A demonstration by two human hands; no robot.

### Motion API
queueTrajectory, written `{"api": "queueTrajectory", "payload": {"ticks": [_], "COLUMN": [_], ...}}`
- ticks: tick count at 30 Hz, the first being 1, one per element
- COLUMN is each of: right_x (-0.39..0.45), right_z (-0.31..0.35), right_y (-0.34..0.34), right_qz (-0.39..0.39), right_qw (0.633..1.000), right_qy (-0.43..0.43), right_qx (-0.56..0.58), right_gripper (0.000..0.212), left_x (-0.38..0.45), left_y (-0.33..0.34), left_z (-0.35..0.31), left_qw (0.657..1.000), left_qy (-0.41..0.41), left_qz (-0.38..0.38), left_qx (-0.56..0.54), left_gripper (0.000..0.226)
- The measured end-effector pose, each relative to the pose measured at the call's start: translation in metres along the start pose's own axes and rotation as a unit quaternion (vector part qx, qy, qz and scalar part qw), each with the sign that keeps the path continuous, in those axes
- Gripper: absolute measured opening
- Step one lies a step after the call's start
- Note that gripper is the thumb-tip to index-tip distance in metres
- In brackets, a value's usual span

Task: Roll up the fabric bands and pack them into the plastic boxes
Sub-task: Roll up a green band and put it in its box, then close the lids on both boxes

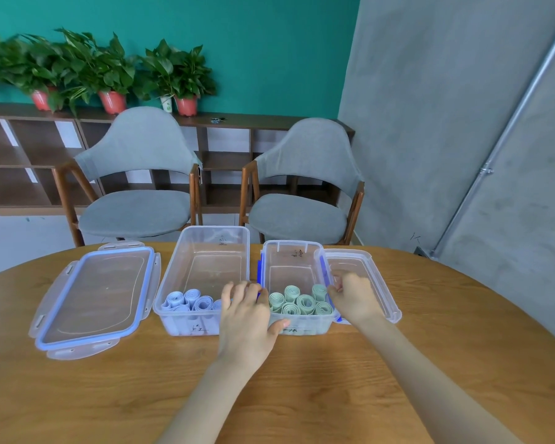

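Head view, landmark: the small plastic box [297, 283] stands open on a round wooden table [302, 379], and every place below is told from it.
Green rolls: a cluster of green fabric rolls [302, 302] stands on end in the box's near end; its far end is bare.
Left hand: the left hand [245, 315] lies against the box's left wall, fingers curled over the rim and thumb across the near front corner, gripping the box.
Right hand: the right hand [353, 298] is at the box's right wall, fingers bent over the rim near the blue latch; it appears to grip the wall, though the fingertips are hidden.
Large box: a bigger clear box [205, 267] sits touching or just left of the small one, with pale blue rolls [189, 301] packed at its near end.
Lids: the small lid [366, 283] lies just right of the box, partly under the right hand; the blue-rimmed large lid [93, 296] lies well to the left, beyond the large box.
Loose bands: none shows on the table.
Handling, as a judgement: the rolls look light, soft and springy, apt to uncoil if tipped; pinch each across its coil. The box looks light, stiff and slick, best held by both long walls, as here.
Background: two grey chairs [135, 187] stand beyond the box.
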State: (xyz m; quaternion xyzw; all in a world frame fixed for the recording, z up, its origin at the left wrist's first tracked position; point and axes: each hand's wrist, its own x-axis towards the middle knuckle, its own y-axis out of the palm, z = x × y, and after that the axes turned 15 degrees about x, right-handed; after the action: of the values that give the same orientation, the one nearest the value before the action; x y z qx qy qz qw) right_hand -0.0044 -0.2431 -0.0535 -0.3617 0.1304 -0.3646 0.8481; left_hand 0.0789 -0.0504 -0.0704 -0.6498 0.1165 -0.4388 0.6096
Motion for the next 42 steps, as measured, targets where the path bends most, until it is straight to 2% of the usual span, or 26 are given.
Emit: {"api": "queueTrajectory", "payload": {"ticks": [3,6,8,11,17,22,24,27,29,31,33,35,37,39,42], "right_x": [-0.006,-0.017,-0.025,-0.038,-0.086,-0.134,-0.148,-0.164,-0.168,-0.162,-0.143,-0.114,-0.081,-0.054,-0.028], "right_z": [0.002,-0.002,-0.009,-0.021,-0.027,-0.030,-0.035,-0.040,-0.040,-0.044,-0.054,-0.066,-0.083,-0.096,-0.102], "right_y": [-0.005,-0.012,-0.016,-0.023,-0.038,-0.044,-0.043,-0.043,-0.047,-0.054,-0.062,-0.069,-0.072,-0.070,-0.064], "right_qz": [0.002,0.003,0.008,0.009,0.019,0.011,0.002,-0.006,0.000,-0.029,-0.100,-0.158,-0.164,-0.147,-0.144], "right_qw": [1.000,1.000,0.999,0.999,0.996,0.992,0.991,0.988,0.986,0.985,0.980,0.966,0.954,0.943,0.934], "right_qy": [-0.013,-0.024,-0.025,-0.024,-0.046,-0.058,-0.062,-0.058,-0.048,-0.020,0.025,0.086,0.162,0.234,0.275], "right_qx": [0.009,0.021,0.029,0.033,0.077,0.108,0.121,0.144,0.159,0.170,0.173,0.187,0.192,0.187,0.178], "right_gripper": [0.028,0.013,0.019,0.009,0.029,0.019,0.005,0.013,0.013,0.013,0.020,0.027,0.034,0.037,0.026], "left_x": [-0.002,-0.009,-0.016,-0.030,-0.073,-0.113,-0.126,-0.142,-0.145,-0.147,-0.145,-0.140,-0.135,-0.129,-0.119], "left_y": [-0.004,-0.008,-0.011,-0.018,-0.044,-0.056,-0.058,-0.057,-0.062,-0.061,-0.065,-0.066,-0.067,-0.061,-0.050], "left_z": [-0.005,-0.011,-0.017,-0.026,-0.040,-0.047,-0.048,-0.049,-0.047,-0.045,-0.042,-0.041,-0.041,-0.037,-0.032], "left_qw": [1.000,1.000,1.000,1.000,0.987,0.969,0.967,0.968,0.965,0.966,0.969,0.962,0.951,0.944,0.941], "left_qy": [0.004,0.007,0.008,0.013,-0.004,-0.031,-0.028,-0.013,-0.009,-0.011,-0.021,-0.070,-0.111,-0.122,-0.137], "left_qz": [0.004,0.002,0.001,0.013,0.099,0.103,0.116,0.097,0.110,0.114,0.103,0.084,0.081,0.060,0.049], "left_qx": [0.002,0.000,-0.005,-0.025,-0.123,-0.221,-0.224,-0.230,-0.239,-0.232,-0.224,-0.249,-0.277,-0.301,-0.307], "left_gripper": [0.057,0.057,0.056,0.055,0.067,0.072,0.075,0.070,0.068,0.071,0.075,0.082,0.082,0.073,0.059]}}
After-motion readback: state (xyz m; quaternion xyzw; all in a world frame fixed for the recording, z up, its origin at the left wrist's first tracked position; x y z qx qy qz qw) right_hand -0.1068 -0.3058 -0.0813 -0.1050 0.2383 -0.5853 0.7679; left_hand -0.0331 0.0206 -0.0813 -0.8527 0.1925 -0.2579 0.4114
